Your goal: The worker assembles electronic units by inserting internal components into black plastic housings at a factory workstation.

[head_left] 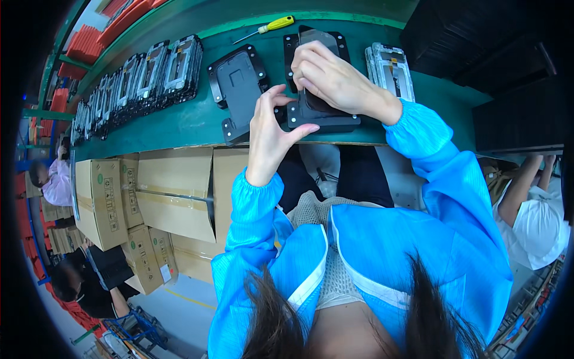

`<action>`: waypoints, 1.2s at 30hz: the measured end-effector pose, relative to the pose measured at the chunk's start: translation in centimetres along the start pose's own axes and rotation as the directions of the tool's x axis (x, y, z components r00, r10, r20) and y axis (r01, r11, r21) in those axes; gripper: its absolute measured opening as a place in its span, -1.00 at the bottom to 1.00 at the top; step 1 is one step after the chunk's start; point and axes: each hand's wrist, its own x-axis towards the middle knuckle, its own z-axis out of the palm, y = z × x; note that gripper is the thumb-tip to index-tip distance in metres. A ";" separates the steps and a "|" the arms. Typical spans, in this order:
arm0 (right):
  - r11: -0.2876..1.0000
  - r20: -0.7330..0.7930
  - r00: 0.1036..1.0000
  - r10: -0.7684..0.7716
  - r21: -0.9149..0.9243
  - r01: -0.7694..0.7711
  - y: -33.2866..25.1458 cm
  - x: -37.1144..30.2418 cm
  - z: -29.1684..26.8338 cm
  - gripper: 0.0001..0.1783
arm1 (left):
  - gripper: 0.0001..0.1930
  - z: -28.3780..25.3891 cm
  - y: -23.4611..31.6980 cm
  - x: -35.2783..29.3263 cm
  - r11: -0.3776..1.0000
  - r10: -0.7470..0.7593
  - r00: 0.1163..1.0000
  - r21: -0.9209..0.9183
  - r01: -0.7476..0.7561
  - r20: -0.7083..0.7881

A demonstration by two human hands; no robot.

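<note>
On the green bench, my right hand [327, 76] is above the right-hand black fixture [329, 124], its fingers curled together. What they pinch is hidden behind the knuckles. A dark, glossy, see-through flat piece [323, 39] shows beyond those fingers, and a dark panel lies in the fixture beneath the hand. My left hand [270, 122] is at the fixture's near left corner, thumb and fingers spread apart around it. Left of that stands a second black fixture [235, 81] with silver corner studs and a flat recessed bed.
A yellow-handled screwdriver [276, 24] lies behind the fixtures. Stacks of phone frames [179, 69] line the bench's left, another stack [391, 69] the right. Black crates [478, 42] are at far right. Cardboard boxes [173, 197] stand below the bench's left. Other people are on both sides.
</note>
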 end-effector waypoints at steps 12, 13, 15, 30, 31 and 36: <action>0.914 0.033 0.956 0.291 -0.305 -0.268 1.1 -8.4 -8.7 -0.43 | -0.18 -1.1 3.6 1.6 0.913 0.300 0.951 0.267 -0.308 0.070; 0.913 0.035 0.956 0.292 -0.308 -0.268 1.4 -9.6 -8.7 -0.43 | -0.21 -1.1 4.1 1.9 0.899 0.341 0.929 0.240 -0.368 0.146; 0.853 -0.108 0.922 0.371 -0.352 -0.385 1.6 -11.8 -8.6 -0.38 | -0.24 -0.3 4.5 2.1 0.885 0.373 0.902 0.209 -0.416 0.217; 0.816 -0.030 0.860 0.509 -0.303 -0.493 -0.6 -13.0 -8.2 -0.38 | -0.45 3.1 3.2 4.1 0.833 0.403 0.805 0.189 -0.520 0.437; 0.827 -0.047 0.834 0.549 -0.114 -0.551 -2.3 -11.8 -7.7 -0.39 | -0.45 3.1 3.1 4.1 0.836 0.394 0.810 0.197 -0.512 0.434; 0.654 0.070 0.728 0.682 0.387 -0.650 -6.4 -9.4 -2.7 -0.32 | -0.47 2.8 3.3 4.1 0.829 0.422 0.806 0.185 -0.528 0.415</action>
